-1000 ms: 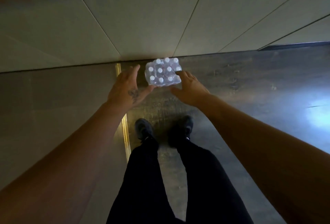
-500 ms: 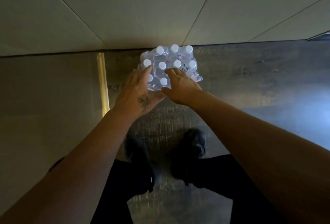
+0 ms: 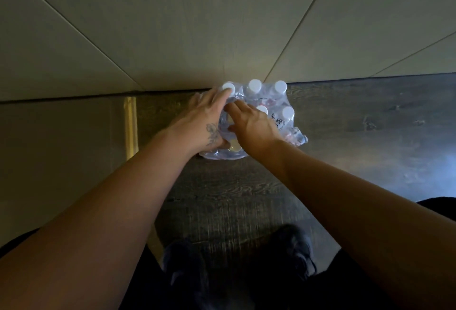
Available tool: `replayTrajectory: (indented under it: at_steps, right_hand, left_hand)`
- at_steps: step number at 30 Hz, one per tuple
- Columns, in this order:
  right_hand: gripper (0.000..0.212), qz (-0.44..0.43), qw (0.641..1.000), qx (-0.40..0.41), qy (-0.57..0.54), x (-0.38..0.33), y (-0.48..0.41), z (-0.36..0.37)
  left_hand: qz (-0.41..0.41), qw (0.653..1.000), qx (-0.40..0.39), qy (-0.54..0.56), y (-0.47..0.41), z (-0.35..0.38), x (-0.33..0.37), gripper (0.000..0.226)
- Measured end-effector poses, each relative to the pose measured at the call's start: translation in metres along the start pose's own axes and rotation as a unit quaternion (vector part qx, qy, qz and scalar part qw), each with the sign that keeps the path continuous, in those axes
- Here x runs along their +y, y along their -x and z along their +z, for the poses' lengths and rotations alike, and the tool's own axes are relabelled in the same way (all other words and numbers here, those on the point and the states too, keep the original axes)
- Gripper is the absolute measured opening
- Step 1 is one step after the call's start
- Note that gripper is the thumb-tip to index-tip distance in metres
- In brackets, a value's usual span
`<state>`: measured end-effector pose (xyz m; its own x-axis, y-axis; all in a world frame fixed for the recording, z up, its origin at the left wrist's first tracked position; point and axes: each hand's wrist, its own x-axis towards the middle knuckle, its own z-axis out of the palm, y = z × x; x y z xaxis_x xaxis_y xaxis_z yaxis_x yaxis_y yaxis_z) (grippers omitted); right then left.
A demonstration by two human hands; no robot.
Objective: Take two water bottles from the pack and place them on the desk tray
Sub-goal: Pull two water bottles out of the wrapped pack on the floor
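Head view. A shrink-wrapped pack of water bottles was seen standing on a dark wood-grain floor, set against the base of a pale panelled wall. White caps were counted along the far row and right side of the pack; the rest were hidden under the hands. Printed lettering was noted on the wrap at the right, too small to be read. Loose plastic film was seen bunched at the pack's near-right corner.

The left hand was laid over the pack's left side, fingers spread and reaching to the far-left cap; a tattoo was noted on its back, near the thumb. The thumb was pressed at the near edge of the wrap. Whether anything was gripped under the palm could not be told.

The right hand was placed on top of the pack's middle, fingers bent and pushed down among the bottles. Whether it was closed on a bottle or only on film could not be told. The two hands were seen just beside each other, nearly touching.

A yellowish vertical strip was recorded on the wall to the left of the pack. Dark shoes and dark trousers were seen at the lower edge. No desk tray was in view.
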<state>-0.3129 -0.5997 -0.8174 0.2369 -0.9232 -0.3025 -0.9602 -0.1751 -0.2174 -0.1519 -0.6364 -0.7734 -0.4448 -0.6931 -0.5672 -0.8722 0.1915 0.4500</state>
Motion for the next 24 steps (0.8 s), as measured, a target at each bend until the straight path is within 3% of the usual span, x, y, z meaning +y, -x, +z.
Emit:
replayTrajectory:
  at_steps: [16, 21, 24]
  right_hand:
    - [0.044, -0.015, 0.999, 0.031, -0.01, 0.004, -0.006, -0.025]
    - [0.042, -0.027, 0.993, 0.098, -0.068, 0.008, 0.001, -0.084]
    - [0.04, -0.038, 0.984, 0.146, -0.093, 0.011, 0.001, -0.128]
  left_hand:
    - [0.014, 0.999, 0.003, 0.049, -0.011, -0.001, -0.005, 0.144]
    - [0.013, 0.993, 0.064, 0.094, -0.015, -0.004, 0.006, 0.109]
    - [0.044, 0.973, 0.105, 0.203, -0.022, -0.008, 0.007, 0.084]
